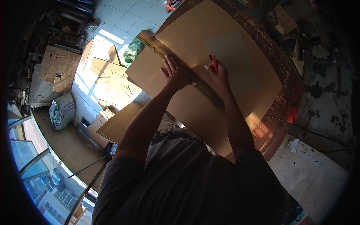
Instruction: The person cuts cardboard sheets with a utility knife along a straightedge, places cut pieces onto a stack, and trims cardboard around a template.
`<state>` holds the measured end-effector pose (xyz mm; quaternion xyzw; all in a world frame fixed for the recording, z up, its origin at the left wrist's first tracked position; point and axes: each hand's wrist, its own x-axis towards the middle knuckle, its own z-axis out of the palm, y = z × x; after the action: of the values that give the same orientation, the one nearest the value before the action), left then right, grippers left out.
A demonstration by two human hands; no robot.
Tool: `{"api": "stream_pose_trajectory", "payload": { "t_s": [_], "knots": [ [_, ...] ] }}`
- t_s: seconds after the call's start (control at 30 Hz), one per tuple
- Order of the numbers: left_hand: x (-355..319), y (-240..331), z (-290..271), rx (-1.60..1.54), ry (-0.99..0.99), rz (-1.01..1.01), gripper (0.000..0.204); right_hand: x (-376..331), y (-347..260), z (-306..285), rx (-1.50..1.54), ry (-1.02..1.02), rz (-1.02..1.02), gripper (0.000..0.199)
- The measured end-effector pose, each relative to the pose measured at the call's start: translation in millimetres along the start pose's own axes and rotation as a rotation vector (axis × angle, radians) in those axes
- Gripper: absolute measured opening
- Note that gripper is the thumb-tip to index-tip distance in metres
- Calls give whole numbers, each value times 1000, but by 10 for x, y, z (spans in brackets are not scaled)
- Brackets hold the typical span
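A large brown sheet of board (180,101) lies on the worn reddish-brown table. Across it runs a long dark wooden straightedge (206,90), slanting from far left toward near right. My left hand (177,76) presses flat on the straightedge, its fingers stretched out and spread. To the right of the straightedge, my right hand (219,73) is closed around a red-handled utility knife (215,63). The knife's thin tip points away and to the left, over a paler rectangular sheet (234,52) on the board. Whether the tip touches that sheet I cannot tell.
The table's scratched rim (279,107) shows at the right, with a red object (292,115) at its edge. Board offcuts (110,67) litter the sunlit tile floor at left. A stuffed sack (63,111) stands by stacked scrap. Another brown panel (120,122) leans beside my left arm.
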<state>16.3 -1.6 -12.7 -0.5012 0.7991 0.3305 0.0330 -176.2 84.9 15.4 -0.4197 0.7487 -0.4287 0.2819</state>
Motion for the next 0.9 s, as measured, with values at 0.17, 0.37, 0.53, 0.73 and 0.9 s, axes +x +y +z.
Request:
{"api": "stream_pose_trajectory", "payload": {
  "t_s": [0.17, 0.37, 0.53, 0.73, 0.9],
  "knots": [
    [27, 21, -17, 35, -4, -6, 166, -1226, 507, -692, -210, 134, 101, 27],
    [126, -63, 43, 90, -37, -27, 168, -2215, 630, -1024, -518, 242, 16, 43],
    [167, -102, 38, 132, -65, -75, 165, -2463, 779, -1023, -475, 225, 45, 53],
    [150, -61, 16, 177, -65, -75, 164, -2511, 954, -994, -489, 207, 14, 55],
    [165, -77, 6, 199, -71, -90, 163, -2505, 963, -993, -510, 182, -26, 58]
  ]
}}
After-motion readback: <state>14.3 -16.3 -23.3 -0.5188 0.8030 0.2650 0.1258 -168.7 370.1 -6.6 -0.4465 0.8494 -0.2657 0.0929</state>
